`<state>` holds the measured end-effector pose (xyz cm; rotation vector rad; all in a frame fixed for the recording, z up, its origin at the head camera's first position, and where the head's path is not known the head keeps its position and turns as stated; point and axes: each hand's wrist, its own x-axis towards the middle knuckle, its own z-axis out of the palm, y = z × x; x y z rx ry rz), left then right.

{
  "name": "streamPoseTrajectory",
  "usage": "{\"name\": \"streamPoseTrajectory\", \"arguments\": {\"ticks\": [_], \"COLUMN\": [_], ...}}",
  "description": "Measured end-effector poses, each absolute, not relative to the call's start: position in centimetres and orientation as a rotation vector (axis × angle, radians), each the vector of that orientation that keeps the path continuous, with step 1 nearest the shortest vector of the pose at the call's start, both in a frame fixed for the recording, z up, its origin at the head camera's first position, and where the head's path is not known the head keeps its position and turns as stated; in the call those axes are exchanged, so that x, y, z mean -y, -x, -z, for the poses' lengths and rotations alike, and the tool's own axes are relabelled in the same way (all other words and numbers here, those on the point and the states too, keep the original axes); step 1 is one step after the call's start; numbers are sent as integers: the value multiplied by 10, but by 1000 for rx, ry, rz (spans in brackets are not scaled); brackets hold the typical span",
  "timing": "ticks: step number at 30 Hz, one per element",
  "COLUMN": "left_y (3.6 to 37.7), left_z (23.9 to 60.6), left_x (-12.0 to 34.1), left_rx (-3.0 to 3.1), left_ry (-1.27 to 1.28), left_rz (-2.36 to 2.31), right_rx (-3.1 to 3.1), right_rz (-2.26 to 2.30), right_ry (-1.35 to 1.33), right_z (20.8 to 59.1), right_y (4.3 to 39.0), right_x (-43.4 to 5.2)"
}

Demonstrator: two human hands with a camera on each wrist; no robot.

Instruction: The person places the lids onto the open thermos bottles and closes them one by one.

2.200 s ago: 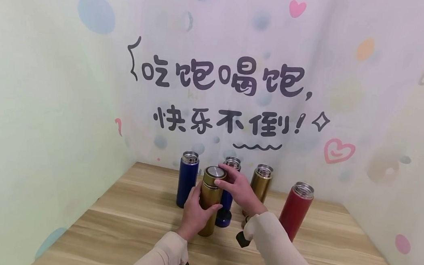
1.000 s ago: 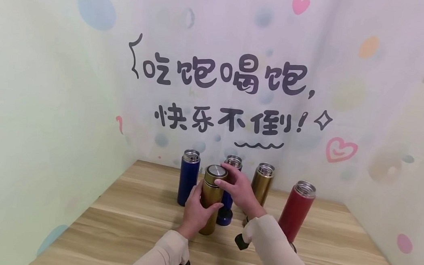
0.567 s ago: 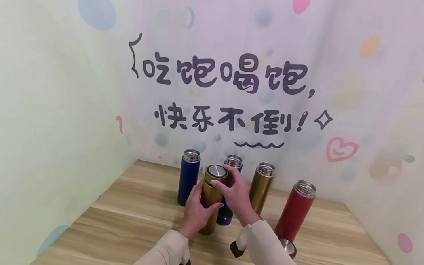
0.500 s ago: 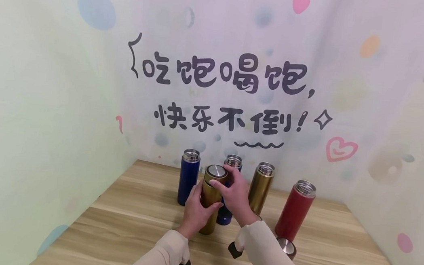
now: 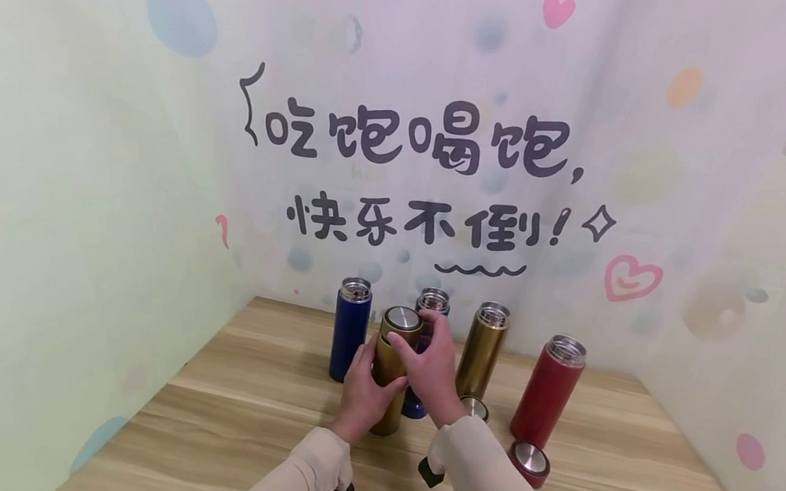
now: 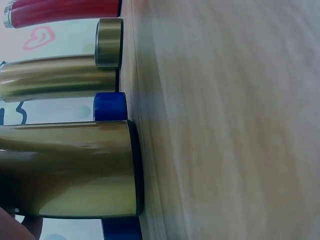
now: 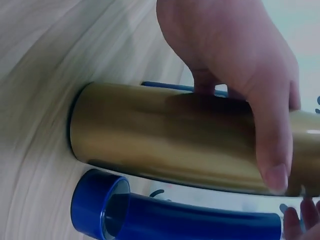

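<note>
While your left hand (image 5: 365, 394) wraps its fingers and thumb around the lower body of the gold flask (image 5: 392, 373), your right hand (image 5: 429, 364) curls its fingertips around the flask's cap (image 5: 401, 319). That split grip looks suited to steadying the body while the top is worked. The flask stands upright on the tabletop (image 5: 247, 417), left of centre, closer to the back edge than to the front.

Behind it, in a loose row along the back edge, you have a blue flask (image 5: 349, 329) to the left, a second blue flask (image 5: 432, 303) mostly hidden by your right hand, another gold flask (image 5: 483, 349) and a red flask (image 5: 548, 390) toward the right edge. All four stand open, steel rims showing. A red cap (image 5: 529, 462) lies in front of the red flask, and a gold cap (image 5: 474, 407) sits at the foot of the open gold flask.

The right wrist view shows what the head view hides: a blue cap (image 7: 97, 204) lies just beside the held flask's base, and your thumb lies flat along the gold wall. The left wrist view confirms the base sits flush on the wood and shows the gold cap standing near the far flask; your left fingers are nearly out of that frame.
</note>
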<state>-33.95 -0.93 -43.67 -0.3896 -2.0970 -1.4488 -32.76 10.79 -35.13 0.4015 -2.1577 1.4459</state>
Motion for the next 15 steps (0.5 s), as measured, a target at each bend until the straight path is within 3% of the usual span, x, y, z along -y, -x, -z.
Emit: {"name": "streamPoseTrajectory", "arguments": {"ticks": [7,15], "left_y": [342,342], "left_z": [437,438], "left_x": [9,8], "left_rx": [2064,2052], "left_ry": [389,398], "left_rz": [1426,1447], "right_rx": [2289,2468], "right_rz": [-1629,-1483], "right_ry": [-691,-883], "right_z": [333,324], "right_y": [339,344], "right_x": [-127,-143]}}
